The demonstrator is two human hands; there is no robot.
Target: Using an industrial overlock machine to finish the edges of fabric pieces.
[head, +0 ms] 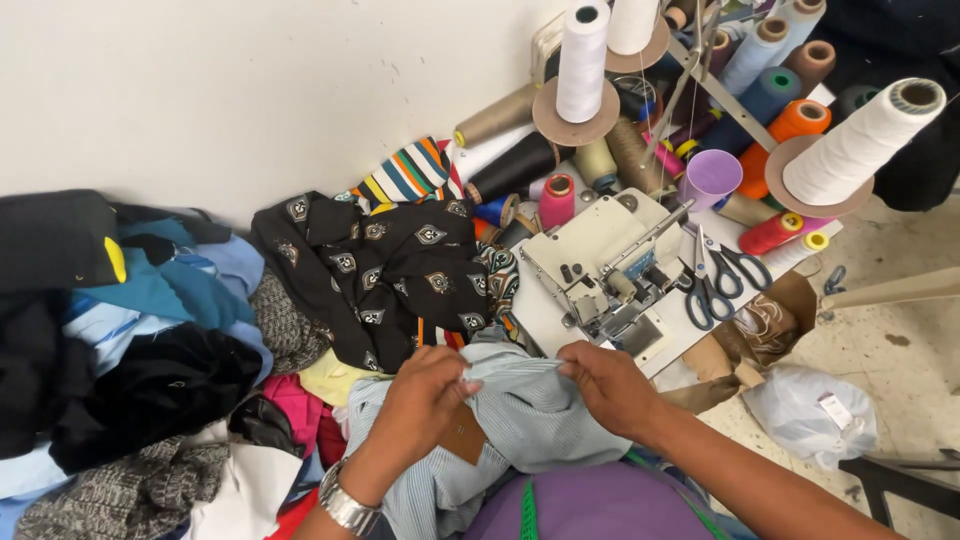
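We held the light blue striped garment (520, 420) w/ both hands, low centre at 6 o'clock, just in front of the sewing machine (610, 265). Our left hand (425, 395) was closed, pinching a fold of the cloth; a brown rectangular patch (465, 437) on the garment sat just below it. Our right hand (605, 385) was also closed on the fabric edge, fingertips nearly meeting the left's. A metal watch (345, 505) was on the left wrist.

At 9 o'clock lay a heap of clothes (130, 350), dark & blue; a black patterned fabric (385, 265) was spread just left of the machine. At 12–1 o'clock stood thread cones (585, 60), white, orange, pink, blue. Scissors (715, 280) lay on the counter (545, 315) right of the machine. At 4 o'clock, on the floor, a clear plastic bag (810, 410) carried a small white rectangular label (832, 408).
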